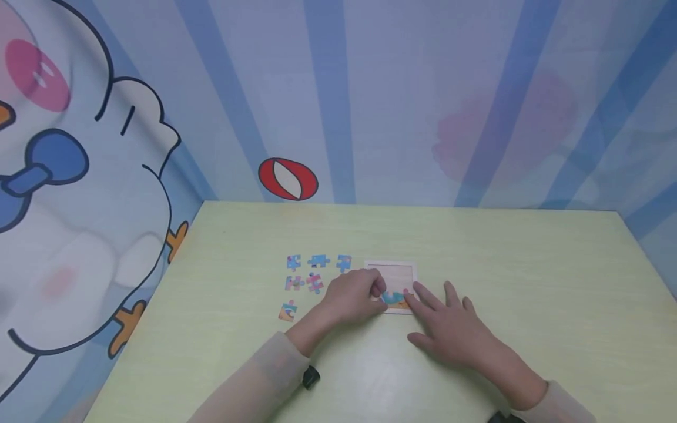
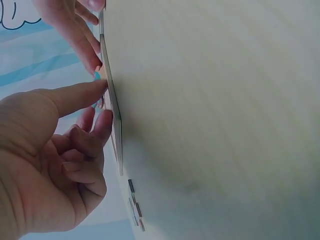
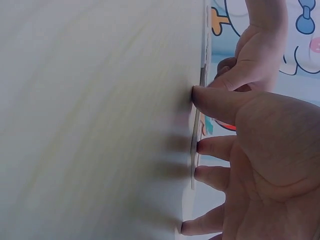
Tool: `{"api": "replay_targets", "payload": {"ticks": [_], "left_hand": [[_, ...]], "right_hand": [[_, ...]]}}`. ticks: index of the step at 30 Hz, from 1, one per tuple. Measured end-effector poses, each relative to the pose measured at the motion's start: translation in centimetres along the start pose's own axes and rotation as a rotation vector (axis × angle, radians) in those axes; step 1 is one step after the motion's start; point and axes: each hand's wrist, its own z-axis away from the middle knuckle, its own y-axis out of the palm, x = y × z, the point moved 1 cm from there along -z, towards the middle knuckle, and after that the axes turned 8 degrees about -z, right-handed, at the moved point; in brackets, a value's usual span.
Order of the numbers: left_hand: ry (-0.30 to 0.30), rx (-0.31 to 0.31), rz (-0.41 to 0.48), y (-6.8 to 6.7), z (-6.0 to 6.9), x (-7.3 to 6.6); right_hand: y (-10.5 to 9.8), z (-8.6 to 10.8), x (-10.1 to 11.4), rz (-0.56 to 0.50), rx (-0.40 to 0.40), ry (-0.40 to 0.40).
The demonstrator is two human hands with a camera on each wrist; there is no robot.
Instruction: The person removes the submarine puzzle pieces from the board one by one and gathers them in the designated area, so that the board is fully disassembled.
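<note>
A small light wooden puzzle tray [image 1: 391,271] lies on the table, with joined blue and orange puzzle pieces [image 1: 394,298] along its near side. My left hand [image 1: 353,295] is over the tray's near left corner, its thumb and curled fingers pinching a puzzle piece [image 2: 100,102] there, mostly hidden by the fingers. On the other side, my right hand [image 1: 452,329] lies with spread, fairly straight fingers. Its index fingertip touches the pieces by the tray's right edge. In the right wrist view, the right thumb [image 3: 215,102] reaches toward the tray's near edge.
Several loose puzzle pieces lie left of the tray, among them a blue one [image 1: 319,261], a pink one [image 1: 314,283] and a blue and orange one [image 1: 288,311]. The pale table [image 1: 502,247] ends at a printed backdrop [image 1: 391,117].
</note>
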Motion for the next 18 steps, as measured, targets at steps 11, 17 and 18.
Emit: {"api": "replay_targets", "payload": {"ticks": [11,17,18], "left_hand": [[0.014,-0.040,0.123,-1.0,1.0,-0.1],[-0.011,-0.084,0.180,-2.4,3.0,1.3],[-0.016,-0.090,0.181,-2.6,3.4,1.6]], "right_hand": [[0.1,0.0,-0.2,0.010,0.003,-0.002],[0.2,-0.1,-0.2,0.005,0.005,0.003],[0.2,-0.1,-0.2,0.004,0.003,0.001]]}}
